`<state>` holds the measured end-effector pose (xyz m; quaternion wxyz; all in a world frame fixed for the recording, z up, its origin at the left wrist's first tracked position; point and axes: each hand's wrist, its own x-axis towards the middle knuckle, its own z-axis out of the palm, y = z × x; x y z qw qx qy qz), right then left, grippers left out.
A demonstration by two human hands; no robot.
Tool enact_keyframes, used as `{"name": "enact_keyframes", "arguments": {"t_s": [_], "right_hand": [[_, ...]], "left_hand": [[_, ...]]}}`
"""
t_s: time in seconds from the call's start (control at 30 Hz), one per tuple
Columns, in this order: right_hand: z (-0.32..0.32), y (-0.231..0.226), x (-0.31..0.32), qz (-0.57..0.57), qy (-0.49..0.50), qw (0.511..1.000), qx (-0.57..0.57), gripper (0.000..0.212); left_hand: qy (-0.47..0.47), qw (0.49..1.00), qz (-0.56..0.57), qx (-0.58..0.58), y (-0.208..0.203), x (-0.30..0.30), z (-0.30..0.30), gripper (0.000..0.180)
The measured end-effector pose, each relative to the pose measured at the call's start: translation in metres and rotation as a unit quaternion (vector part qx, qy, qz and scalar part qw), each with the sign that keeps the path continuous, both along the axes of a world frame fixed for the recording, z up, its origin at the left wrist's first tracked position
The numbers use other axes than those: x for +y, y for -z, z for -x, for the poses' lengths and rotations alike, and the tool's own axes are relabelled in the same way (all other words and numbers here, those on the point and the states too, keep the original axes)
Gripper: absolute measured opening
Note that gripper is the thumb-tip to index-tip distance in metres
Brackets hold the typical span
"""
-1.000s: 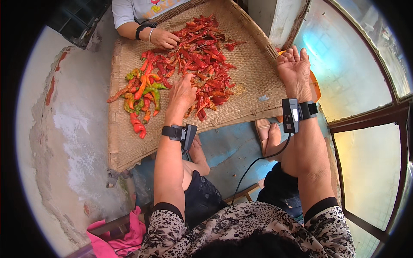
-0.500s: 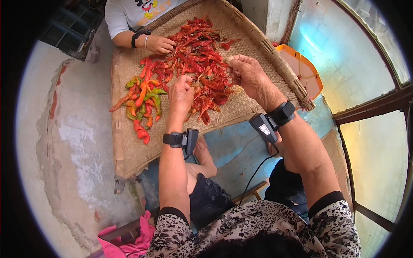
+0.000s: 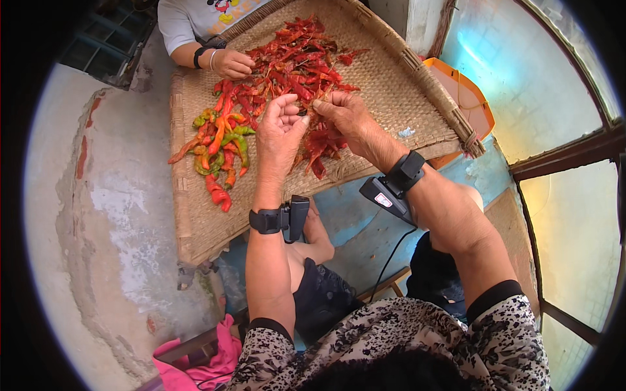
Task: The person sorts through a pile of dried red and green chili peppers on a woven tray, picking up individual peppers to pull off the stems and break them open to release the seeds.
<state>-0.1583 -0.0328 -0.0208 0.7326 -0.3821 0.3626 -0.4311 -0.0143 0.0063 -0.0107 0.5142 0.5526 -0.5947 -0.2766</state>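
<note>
Loosely curled, a person's left hand [image 3: 279, 133] nears the right hand [image 3: 349, 122], its fingertips drawn together, above dried red chili peppers [image 3: 297, 55] heaped on a woven tray [image 3: 401, 98]; whether either grips one cannot be told. Plumper red-and-green peppers [image 3: 216, 155] lie at left, below a co-worker's hand [image 3: 233, 64].

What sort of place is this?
Probably a home's enclosed porch or small side room: cloudy window panes on the right, a flaking plaster wall on the left, and a woven tray bearing red peppers.

Left hand [image 3: 280, 127] loosely curled, right hand [image 3: 347, 120] just right of it, fingers bent, both arms [image 3: 266, 260] stretched toward far side.
</note>
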Motion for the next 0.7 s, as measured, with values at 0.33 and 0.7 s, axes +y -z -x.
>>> {"name": "enact_keyframes", "arguments": {"t_s": [0.33,0.7], "right_hand": [[0.08,-0.01,-0.055,-0.034,0.166,0.958,-0.23,0.012],[0.099,-0.009,-0.052,-0.081,0.224,0.933,-0.27,0.018]], "left_hand": [[-0.002,0.96,-0.086,-0.266,0.004,0.005,-0.019,0.024],[0.026,0.928,-0.073,-0.366,0.011,-0.005,-0.005,0.018]]}}
